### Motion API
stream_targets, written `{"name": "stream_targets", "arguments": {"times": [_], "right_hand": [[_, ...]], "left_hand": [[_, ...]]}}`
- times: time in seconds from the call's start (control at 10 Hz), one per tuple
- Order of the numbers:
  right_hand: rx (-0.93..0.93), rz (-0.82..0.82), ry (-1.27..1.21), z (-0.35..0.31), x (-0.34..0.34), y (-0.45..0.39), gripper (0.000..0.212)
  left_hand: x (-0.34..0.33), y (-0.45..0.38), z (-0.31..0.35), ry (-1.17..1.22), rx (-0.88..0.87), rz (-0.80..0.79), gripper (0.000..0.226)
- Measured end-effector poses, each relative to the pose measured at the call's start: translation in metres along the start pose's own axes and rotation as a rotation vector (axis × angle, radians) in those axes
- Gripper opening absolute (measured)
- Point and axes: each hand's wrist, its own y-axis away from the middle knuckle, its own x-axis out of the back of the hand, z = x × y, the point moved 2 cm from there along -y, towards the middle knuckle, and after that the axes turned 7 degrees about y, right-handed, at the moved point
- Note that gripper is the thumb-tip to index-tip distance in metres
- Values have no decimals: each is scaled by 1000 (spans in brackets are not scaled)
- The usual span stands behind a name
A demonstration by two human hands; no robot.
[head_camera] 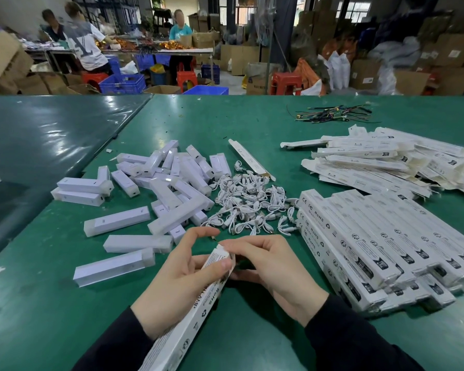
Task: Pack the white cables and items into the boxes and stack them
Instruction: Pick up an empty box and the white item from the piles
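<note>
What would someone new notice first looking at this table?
Probably the two hands at bottom centre: the left hand grips a long white box while the right hand works its top end. Behind them lies a tangle of white cables, with stacked boxes to the right.

a packing workshop is shown: behind the green table (252, 124), cardboard cartons (445, 49), blue crates (122, 84) and seated workers (180, 30) are seen.

Left: loose white plastic bars (156, 188)
Centre: heap of white cables (249, 207)
Right: stacked white printed boxes (373, 245)
Behind stack: flat unfolded cartons (386, 162)
</note>
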Motion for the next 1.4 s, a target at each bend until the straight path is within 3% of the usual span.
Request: {"name": "stream_targets", "arguments": {"times": [0.2, 0.3, 0.5, 0.7, 1.0, 1.2, 1.3, 1.4], "right_hand": [[-109, -3, -84, 4, 4, -6, 10], [-79, 3, -46, 5, 4, -5, 10], [87, -74, -25, 1, -1, -1, 24], [161, -201, -72, 1, -8, 0, 27], [418, -150, 178, 6, -6, 1, 26], [402, -218, 80, 8, -8, -4, 25], [391, -149, 100, 8, -4, -7, 24], [324, -120, 35, 8, -2, -8, 25]], "left_hand": [[-4, 2, 0, -16, -15, -18, 58], [-4, 2, -1, -32, -11, -13, 59], [3, 0, 7, -2, 13, -16, 51], [4, 1, 11, 225, 86, -26, 47], [3, 1, 14, 357, 136, -152, 48], [5, -8, 11, 296, 124, -80, 37], [5, -12, 12, 64, 163, -85, 34], [1, -5, 8, 96, 252, -211, 54]]}}
